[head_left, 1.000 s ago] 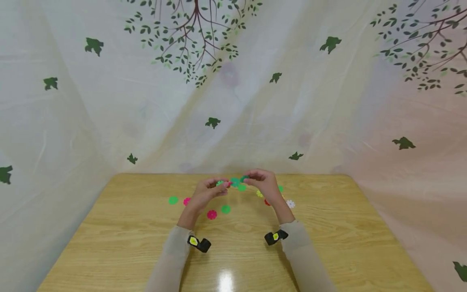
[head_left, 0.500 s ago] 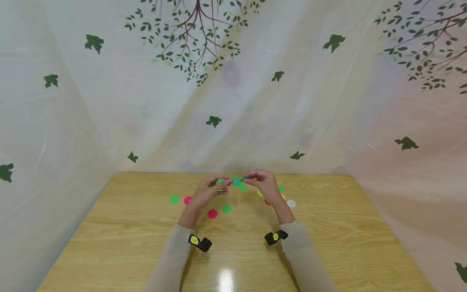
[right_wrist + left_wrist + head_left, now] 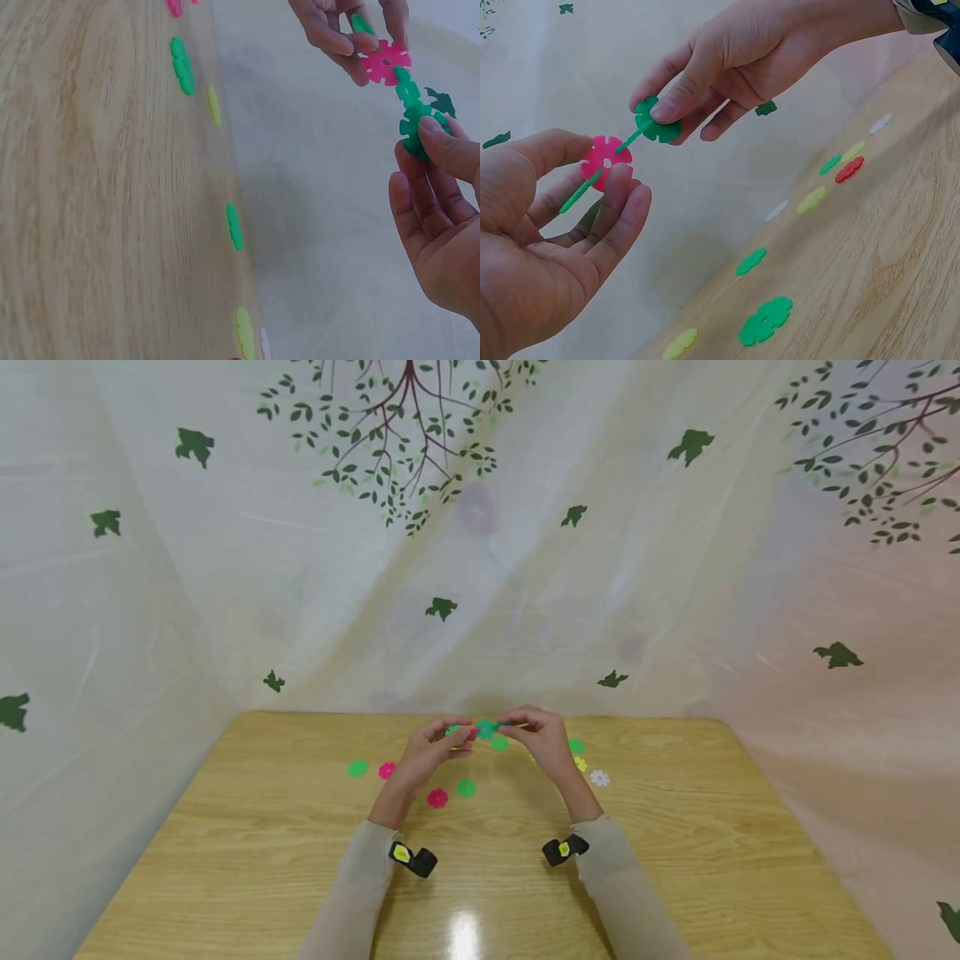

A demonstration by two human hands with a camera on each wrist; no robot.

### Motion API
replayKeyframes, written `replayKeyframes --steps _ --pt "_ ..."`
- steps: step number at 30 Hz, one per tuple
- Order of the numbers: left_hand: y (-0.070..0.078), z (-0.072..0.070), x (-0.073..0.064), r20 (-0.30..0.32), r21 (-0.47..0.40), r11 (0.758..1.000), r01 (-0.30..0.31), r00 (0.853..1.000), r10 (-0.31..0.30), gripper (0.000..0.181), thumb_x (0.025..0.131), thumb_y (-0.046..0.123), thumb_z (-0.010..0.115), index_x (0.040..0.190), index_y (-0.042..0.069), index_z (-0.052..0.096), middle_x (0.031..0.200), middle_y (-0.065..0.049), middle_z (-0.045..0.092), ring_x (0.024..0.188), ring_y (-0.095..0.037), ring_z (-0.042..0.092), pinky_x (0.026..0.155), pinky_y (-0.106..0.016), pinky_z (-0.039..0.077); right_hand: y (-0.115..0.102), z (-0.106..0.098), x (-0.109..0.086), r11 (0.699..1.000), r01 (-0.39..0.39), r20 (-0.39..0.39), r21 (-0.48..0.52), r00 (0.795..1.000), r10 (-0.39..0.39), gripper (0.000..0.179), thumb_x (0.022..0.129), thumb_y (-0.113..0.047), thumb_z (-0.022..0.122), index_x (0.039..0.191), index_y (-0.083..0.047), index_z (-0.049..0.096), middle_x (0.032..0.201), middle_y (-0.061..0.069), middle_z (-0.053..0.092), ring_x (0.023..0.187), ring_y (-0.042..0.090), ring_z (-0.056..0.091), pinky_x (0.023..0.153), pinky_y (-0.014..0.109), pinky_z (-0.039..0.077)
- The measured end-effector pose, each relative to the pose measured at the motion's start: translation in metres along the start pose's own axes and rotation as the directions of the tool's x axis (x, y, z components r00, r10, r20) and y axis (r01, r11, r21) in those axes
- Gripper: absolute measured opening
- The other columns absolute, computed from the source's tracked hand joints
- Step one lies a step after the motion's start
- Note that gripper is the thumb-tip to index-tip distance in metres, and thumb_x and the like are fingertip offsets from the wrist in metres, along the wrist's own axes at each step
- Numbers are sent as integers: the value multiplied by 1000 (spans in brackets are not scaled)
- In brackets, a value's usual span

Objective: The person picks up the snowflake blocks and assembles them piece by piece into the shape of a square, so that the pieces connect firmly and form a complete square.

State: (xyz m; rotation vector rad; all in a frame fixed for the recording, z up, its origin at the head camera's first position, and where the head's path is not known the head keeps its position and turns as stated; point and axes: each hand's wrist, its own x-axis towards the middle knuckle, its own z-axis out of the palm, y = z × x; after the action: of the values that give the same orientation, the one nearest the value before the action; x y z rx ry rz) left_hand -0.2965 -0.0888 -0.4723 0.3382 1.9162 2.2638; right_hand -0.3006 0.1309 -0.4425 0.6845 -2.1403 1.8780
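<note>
A pink snowflake disc (image 3: 598,152) with a notched edge is pinched by my left hand (image 3: 426,758) between thumb and fingers. One green snowflake disc (image 3: 580,193), seen edge-on, is slotted into its near side. A second green disc (image 3: 409,91) joins the pink disc's other side, so the pieces form a short chain. At the far end of the chain, my right hand (image 3: 546,745) pinches a third green disc (image 3: 662,133) between thumb and fingers, set against the second one. Both hands are raised above the back of the table, and the chain runs between them.
Loose discs lie on the wooden table (image 3: 480,877): green (image 3: 467,788) and pink (image 3: 438,798) toward the left, yellow (image 3: 581,764) and white (image 3: 600,778) toward the right. A red disc (image 3: 850,169) lies there too. A printed cloth (image 3: 337,593) hangs behind the table.
The green disc in my right hand has turned from showing part of its face to nearly edge-on. The hands otherwise stay in almost the same place, with the pink disc still held.
</note>
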Motion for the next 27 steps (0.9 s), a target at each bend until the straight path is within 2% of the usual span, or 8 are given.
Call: replayKeyframes --steps 5,12,19,21,24,27 --pt "1 0 0 -11 4 1000 -8 1000 8 32 105 19 59 127 -4 62 102 -1 69 90 -13 69 93 -35 61 0 0 0 1000 -2 -11 2 1000 2 17 88 11 72 105 16 70 99 34 71 82 3 69 74 17 58" --pt "2 1 -1 -14 -43 999 -13 1000 12 26 105 16 59 119 -4 64 97 -1 71 88 -13 71 89 -31 62 -1 0 0 998 -15 -2 63 1000 16 18 89 8 72 105 15 71 98 37 69 78 5 71 73 22 61" --pt "4 2 -2 3 -129 992 13 1000 -12 16 104 14 61 111 2 68 99 -2 72 92 -14 72 92 -29 60 4 0 0 999 -6 -36 45 999 8 19 90 5 73 107 14 72 97 33 71 81 22 76 77 44 63" --pt "4 2 -2 12 -151 988 21 1000 -19 13 103 12 60 108 5 70 99 -2 73 92 -13 72 93 -29 60 11 -1 1 999 1 -41 46 999 1 20 90 5 73 108 14 72 97 33 71 81 20 76 77 46 63" --pt "4 2 -2 27 -181 983 28 999 -24 13 103 10 61 104 9 73 98 -1 74 92 -12 73 93 -30 60 20 -3 3 999 -2 -47 52 999 5 21 90 5 73 109 13 72 96 30 73 77 9 74 75 41 64" --pt "4 1 -1 45 -203 979 32 999 -23 16 103 10 60 101 13 75 97 1 74 92 -12 74 93 -30 60 25 -4 4 998 -13 -54 62 998 17 21 89 1 75 109 9 74 93 19 76 74 9 73 74 39 64"
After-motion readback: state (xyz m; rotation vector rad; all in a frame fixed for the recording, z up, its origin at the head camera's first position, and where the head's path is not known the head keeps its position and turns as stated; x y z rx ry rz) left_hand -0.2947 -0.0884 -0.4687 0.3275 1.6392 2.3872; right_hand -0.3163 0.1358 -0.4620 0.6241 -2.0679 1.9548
